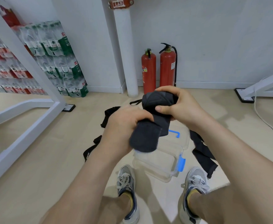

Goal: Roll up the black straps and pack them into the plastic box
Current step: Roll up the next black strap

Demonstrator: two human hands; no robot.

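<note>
Both hands up over the plastic box [158,160], which sits on the floor between the shoes. The right hand [182,107] has its grip clamped round the wound end of the black strap [147,136], thumb pressing the coil. The left hand's [122,126] grip is curled over the free tail.

The strap's long axis runs from the coil at 1 o'clock down to the loose end at 7 o'clock, and that end points back toward the person.

The danger, as I judge it: if that right thumb eases off, the coil springs open. If the left lets the tail go slack, the roll winds fat and crooked and packs badly. More straps wait on the floor at 4 o'clock [202,152] and 10 o'clock [107,115] of the box.
</note>
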